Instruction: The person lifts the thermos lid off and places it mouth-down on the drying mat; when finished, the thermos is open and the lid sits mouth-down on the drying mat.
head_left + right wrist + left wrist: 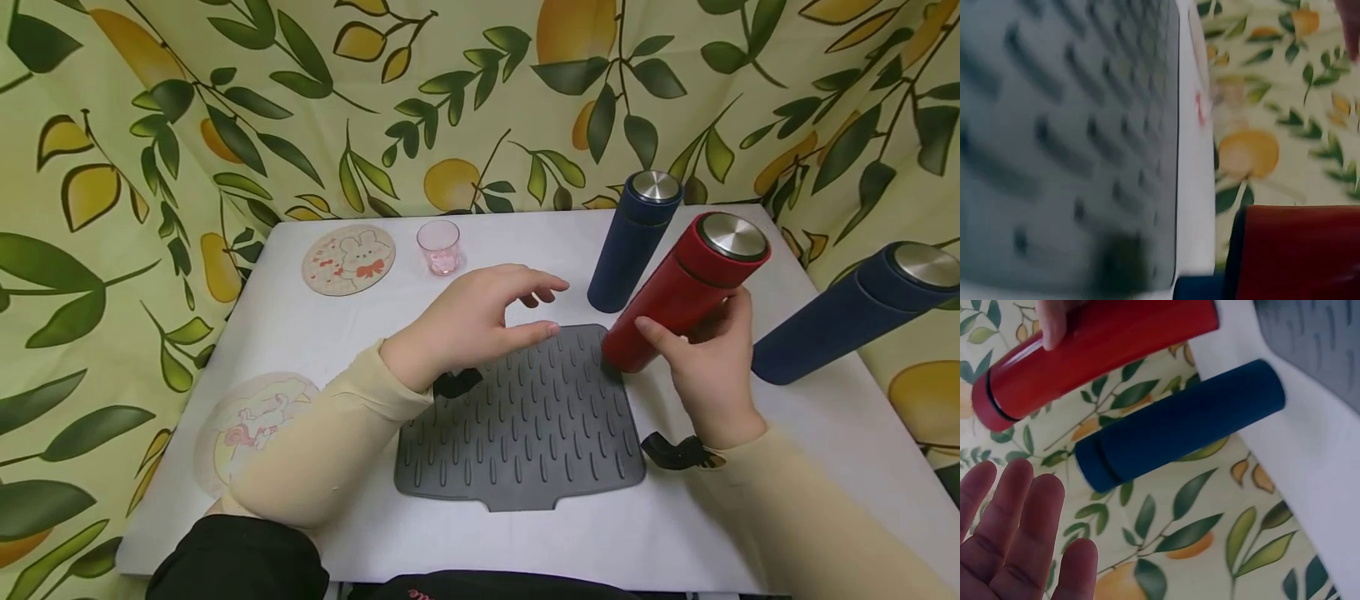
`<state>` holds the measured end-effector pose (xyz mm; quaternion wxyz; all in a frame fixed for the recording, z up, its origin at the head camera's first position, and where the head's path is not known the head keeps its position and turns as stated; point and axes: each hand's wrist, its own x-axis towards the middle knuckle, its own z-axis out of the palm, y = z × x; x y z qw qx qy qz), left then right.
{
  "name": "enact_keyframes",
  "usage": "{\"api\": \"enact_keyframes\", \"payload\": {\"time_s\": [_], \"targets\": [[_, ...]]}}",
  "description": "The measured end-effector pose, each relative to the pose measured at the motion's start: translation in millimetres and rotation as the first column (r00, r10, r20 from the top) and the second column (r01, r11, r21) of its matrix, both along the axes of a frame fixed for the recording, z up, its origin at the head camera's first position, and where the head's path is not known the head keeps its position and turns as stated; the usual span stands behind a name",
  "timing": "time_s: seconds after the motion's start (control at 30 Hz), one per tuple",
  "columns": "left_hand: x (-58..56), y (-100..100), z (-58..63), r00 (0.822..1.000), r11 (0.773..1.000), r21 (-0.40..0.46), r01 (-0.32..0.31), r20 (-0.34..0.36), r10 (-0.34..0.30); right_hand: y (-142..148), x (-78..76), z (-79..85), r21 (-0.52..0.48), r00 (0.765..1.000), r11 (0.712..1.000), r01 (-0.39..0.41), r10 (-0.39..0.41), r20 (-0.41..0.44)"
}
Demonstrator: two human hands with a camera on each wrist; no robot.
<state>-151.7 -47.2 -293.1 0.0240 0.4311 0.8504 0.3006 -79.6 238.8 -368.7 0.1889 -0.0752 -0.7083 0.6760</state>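
A red thermos (678, 287) with a steel-topped lid is gripped by my right hand (708, 362), thumb across its near side. It tilts, its base by the right edge of a grey ridged mat (525, 425). My left hand (498, 317) hovers over the mat's far left part, fingers extended and touching nothing. In the left wrist view, its spread fingers (1032, 531) show below the red thermos (1104, 356) and a blue thermos (1182, 425). The right wrist view catches only part of the red thermos (1300, 253) beside the mat (1072, 137).
One blue thermos (633, 242) stands behind the red one; another blue thermos (855, 312) stands at the right. A small pink glass (439, 248) and a round rabbit coaster (348, 260) are at the back left. Another round coaster (251, 421) lies partly under my left forearm.
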Motion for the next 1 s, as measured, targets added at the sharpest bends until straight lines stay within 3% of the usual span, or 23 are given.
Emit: {"api": "enact_keyframes", "payload": {"time_s": [0.2,0.47,0.8,1.0], "targets": [[-6.5,3.3,20.0,1.0,1.0,0.013,0.006,-0.008,-0.006,-34.6,11.8,2.7,0.135,0.99,0.982,-0.134,0.138,-0.018],[-6.3,-6.7,32.1,0.997,0.997,0.08,0.016,0.072,-0.022,-61.2,18.8,-0.1,0.272,0.948,0.91,-0.314,0.317,0.034],[-8.2,-32.0,43.8,0.979,0.983,0.112,0.144,0.128,-0.158,-72.2,20.4,1.5,0.298,0.907,0.856,-0.422,0.398,0.139],[-8.3,-50.0,50.3,0.96,0.973,0.03,0.231,0.156,-0.232,-74.2,19.7,4.7,0.378,0.859,0.772,-0.511,0.473,0.196]]}}
